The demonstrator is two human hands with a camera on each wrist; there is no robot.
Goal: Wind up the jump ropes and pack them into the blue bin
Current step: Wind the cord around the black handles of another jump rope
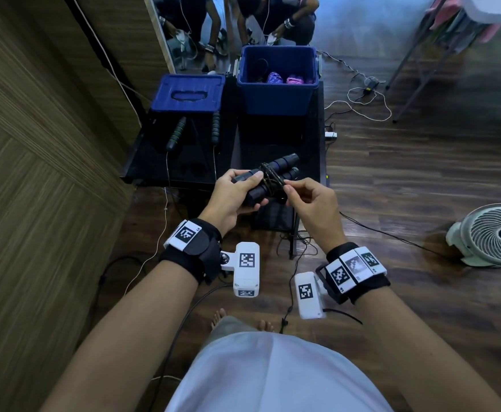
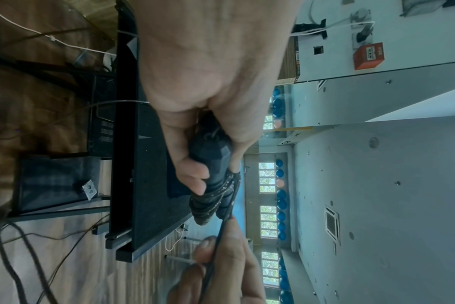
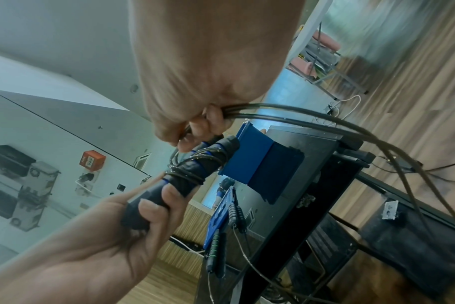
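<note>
My left hand [image 1: 238,190] grips the two black handles of a jump rope [image 1: 282,168] held side by side, with its thin dark cord wound around their middle. The same handles [image 2: 212,179] show in the left wrist view, and the wound bundle [image 3: 195,170] in the right wrist view. My right hand [image 1: 295,193] pinches the cord [image 3: 286,112] just beside the coil. The open blue bin [image 1: 276,96] stands at the far end of the black table [image 1: 273,138], with wound purple and pink ropes inside. Another rope with green-ringed black handles [image 1: 176,135] lies unwound on the table's left.
The bin's blue lid [image 1: 188,92] lies left of the bin. A mirror leans behind. Cables and a power strip [image 1: 331,133] run over the wooden floor at right, where a white fan [image 1: 493,236] stands. A wood panel wall is close on the left.
</note>
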